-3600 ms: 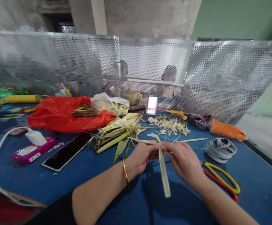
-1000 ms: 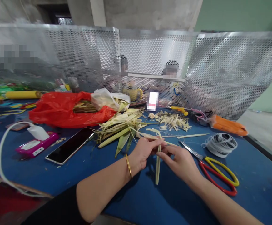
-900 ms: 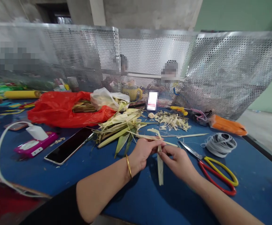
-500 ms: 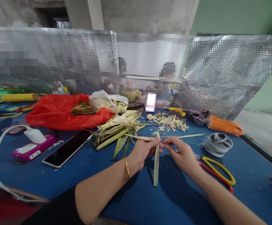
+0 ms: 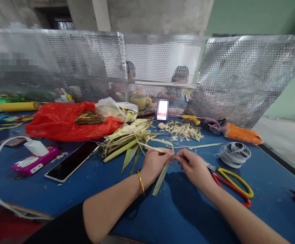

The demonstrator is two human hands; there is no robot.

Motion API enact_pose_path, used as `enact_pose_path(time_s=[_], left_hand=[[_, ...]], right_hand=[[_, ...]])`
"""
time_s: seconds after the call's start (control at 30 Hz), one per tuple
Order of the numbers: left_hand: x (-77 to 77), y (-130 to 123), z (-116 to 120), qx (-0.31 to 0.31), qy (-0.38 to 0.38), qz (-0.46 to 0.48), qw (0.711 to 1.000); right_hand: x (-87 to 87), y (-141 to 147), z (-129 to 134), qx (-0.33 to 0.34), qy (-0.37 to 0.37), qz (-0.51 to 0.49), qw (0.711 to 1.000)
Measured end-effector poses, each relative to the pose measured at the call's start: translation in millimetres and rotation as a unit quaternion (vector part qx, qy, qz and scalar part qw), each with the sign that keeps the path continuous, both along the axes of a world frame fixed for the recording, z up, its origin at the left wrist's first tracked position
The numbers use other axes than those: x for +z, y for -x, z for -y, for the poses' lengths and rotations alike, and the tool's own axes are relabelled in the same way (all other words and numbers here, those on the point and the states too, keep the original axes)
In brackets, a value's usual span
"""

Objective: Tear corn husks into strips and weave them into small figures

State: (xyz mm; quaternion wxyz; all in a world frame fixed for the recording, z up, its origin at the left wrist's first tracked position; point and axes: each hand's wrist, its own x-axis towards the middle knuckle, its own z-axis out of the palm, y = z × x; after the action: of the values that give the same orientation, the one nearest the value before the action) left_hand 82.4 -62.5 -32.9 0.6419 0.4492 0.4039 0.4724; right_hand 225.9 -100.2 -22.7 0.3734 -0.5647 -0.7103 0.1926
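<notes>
Pale dried leaf strips [image 5: 161, 179] are pinched in my left hand [image 5: 157, 162], which wears a gold bangle [image 5: 141, 183]. One strip hangs down below the fingers, and others stick out to the upper left. Close on the right, my right hand [image 5: 193, 166] is closed, thumb against fingers, at the strips' crossing; what lies in its pinch is too small to make out. Scissors [image 5: 235, 184] with red and yellow handles lie partly behind my right wrist. A heap of dried leaves [image 5: 127, 139] is just beyond my left hand.
A spool of grey cord [image 5: 235, 155] and an orange packet [image 5: 243, 133] lie at right. Leaf scraps [image 5: 184, 130] and a lit phone [image 5: 162, 110] are ahead. At left are a red bag [image 5: 61, 122], a dark phone [image 5: 72, 162] and a purple power strip [image 5: 35, 162]. A perforated screen [image 5: 162, 57] stands behind.
The hanging leaf strip has swung from nearly upright to slanting down left. A strip above my left hand now arches over. Both hands stay close together.
</notes>
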Motion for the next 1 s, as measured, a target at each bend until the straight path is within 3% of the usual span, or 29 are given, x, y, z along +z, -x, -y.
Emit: enact_pose_path(time_s=[0.1,0.23,0.33,0.43,0.53,0.67,0.77,0.93,1.0], left_hand=[[6.0,1.6,3.5,-0.036,0.038,0.019,0.998],[18.0,8.4,3.8,-0.125,0.066,-0.009,0.990],[19.4,15.2,-5.4,-0.104,0.070,-0.013,0.992],[15.1,21.5,-17.8,-0.063,0.132,0.028,0.989],[13.1,26.6,-24.4,-0.131,0.200,0.042,0.970],[17.9,30.6,-20.9,-0.253,0.118,0.036,0.959],[20.2,29.1,-15.3,-0.251,0.056,0.015,0.966],[14.9,19.5,-7.2,-0.257,0.040,-0.012,0.966],[12.7,16.4,-4.6,-0.228,0.041,-0.031,0.972]], right_hand=[[-0.1,0.4,-0.4,-0.008,0.019,-0.032,0.999],[1.5,-7.2,-4.2,-0.032,-0.030,0.001,0.999],[5.0,-14.4,-7.2,-0.035,-0.060,0.006,0.998],[8.8,-17.4,-8.3,-0.022,-0.072,0.009,0.997],[10.8,-17.4,-8.1,-0.003,-0.072,0.012,0.997],[12.3,-18.8,-8.6,-0.006,-0.045,-0.026,0.999],[13.0,-19.2,-9.3,0.003,-0.013,-0.054,0.998],[8.0,-14.0,-8.2,0.039,-0.007,-0.028,0.999],[5.5,-12.5,-7.2,0.047,0.000,-0.023,0.999]])
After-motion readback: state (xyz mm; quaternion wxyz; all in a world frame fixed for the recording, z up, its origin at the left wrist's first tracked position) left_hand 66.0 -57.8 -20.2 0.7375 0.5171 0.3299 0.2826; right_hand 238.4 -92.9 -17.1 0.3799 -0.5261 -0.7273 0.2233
